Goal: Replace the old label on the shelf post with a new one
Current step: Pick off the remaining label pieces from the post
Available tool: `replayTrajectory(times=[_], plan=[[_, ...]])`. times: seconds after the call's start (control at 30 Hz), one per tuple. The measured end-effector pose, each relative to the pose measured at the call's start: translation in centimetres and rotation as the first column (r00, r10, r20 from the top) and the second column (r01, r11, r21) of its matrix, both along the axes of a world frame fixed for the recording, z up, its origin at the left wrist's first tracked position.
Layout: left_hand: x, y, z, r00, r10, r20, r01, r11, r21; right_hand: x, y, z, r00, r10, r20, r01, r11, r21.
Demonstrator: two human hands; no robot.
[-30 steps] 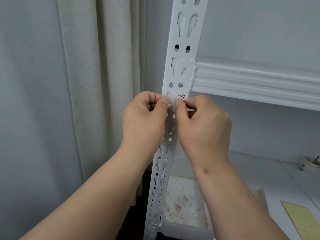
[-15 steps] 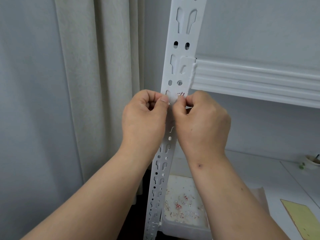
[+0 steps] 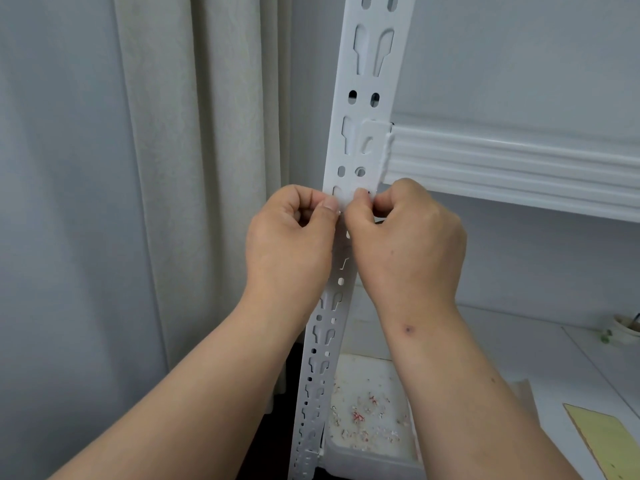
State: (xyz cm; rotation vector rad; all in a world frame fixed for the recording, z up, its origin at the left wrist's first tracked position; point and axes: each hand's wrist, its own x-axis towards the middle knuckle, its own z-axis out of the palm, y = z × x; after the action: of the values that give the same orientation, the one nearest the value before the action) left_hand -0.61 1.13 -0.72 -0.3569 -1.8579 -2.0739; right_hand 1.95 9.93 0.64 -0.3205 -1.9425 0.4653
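Head view: one camera looking forward and down at both hands raised against a white slotted shelf post (image 3: pixel 367 109).
Left hand (image 3: pixel 291 244): fingers curled in, thumb tip pressed on the left edge of a small white label (image 3: pixel 346 199) on the face of the post — it pinches that edge.
Right hand (image 3: pixel 412 240): fingers curled, thumb and forefinger tips meeting on the right part of the label, just beside the left thumb; the two hands almost touch across the post.
Label: stuck flat on the post between the two thumbs, just below a pair of small round holes; a trace of red writing shows at its right side, mostly hidden by the right thumb. Whether any edge is lifted cannot be told.
Post: runs tilted in the frame from above the hands down between the forearms, punched with keyhole slots and round holes.
Shelf beam (image 3: pixel 512 168): white and ribbed, hooked into the post just above the right hand and running away to the right.
Below the right forearm: a white tray (image 3: pixel 367 459) with small red and white scraps (image 3: pixel 360 415) scattered in it.
Right of the right forearm: a yellowish sheet (image 3: pixel 602 441) lying on a white surface — farther back, a small pale dish (image 3: pixel 625 329) at the frame edge.
Left of the left hand: a pale curtain (image 3: pixel 194 168) hanging in folds.
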Motion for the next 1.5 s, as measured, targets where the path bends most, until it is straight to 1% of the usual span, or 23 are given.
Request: replayTrajectory(times=[0.47,0.67,0.77,0.87,1.03,1.2,1.33,1.5], plan=[[0.2,0.1,0.1,1.0,0.006,0.002,-0.006,1.0,-0.015,0.0,-0.2,-0.2,0.999,0.004,-0.036,-0.005,1.0,-0.016],[0.3,0.1,0.2,1.0,-0.014,0.001,0.014,1.0,-0.009,0.6,-0.1,-0.3,0.994,0.111,-0.011,-0.112,0.984,-0.138],[0.2,0.1,0.1,1.0,-0.007,-0.007,0.007,1.0,-0.013,0.5,-0.1,0.4,0.994,0.093,0.054,-0.083,0.982,-0.167],[0.3,0.1,0.1,1.0,-0.012,-0.024,0.011,1.0,-0.015,0.5,-0.1,0.6,0.994,0.069,0.083,-0.056,0.986,-0.154],[0.3,0.3,-0.1,0.999,-0.01,-0.038,0.009,1.0,-0.019,0.5,-0.4,0.8,0.994,0.075,0.075,-0.063,0.987,-0.149],[0.3,0.5,-0.2,0.999,-0.004,-0.049,0.003,1.0,-0.012,0.5,-0.4,0.9,0.996,0.082,0.029,-0.076,0.98,-0.182],[0.5,0.6,-0.2,0.999,0.001,-0.045,-0.001,1.0,0.011,0.6,-0.1,0.2,0.995,0.098,0.007,-0.094,0.966,-0.24],[0.5,0.5,-0.2,1.0,-0.006,-0.03,0.006,1.0,-0.002,0.5,-0.2,0.1,0.984,0.175,-0.03,-0.174,0.91,-0.376]])
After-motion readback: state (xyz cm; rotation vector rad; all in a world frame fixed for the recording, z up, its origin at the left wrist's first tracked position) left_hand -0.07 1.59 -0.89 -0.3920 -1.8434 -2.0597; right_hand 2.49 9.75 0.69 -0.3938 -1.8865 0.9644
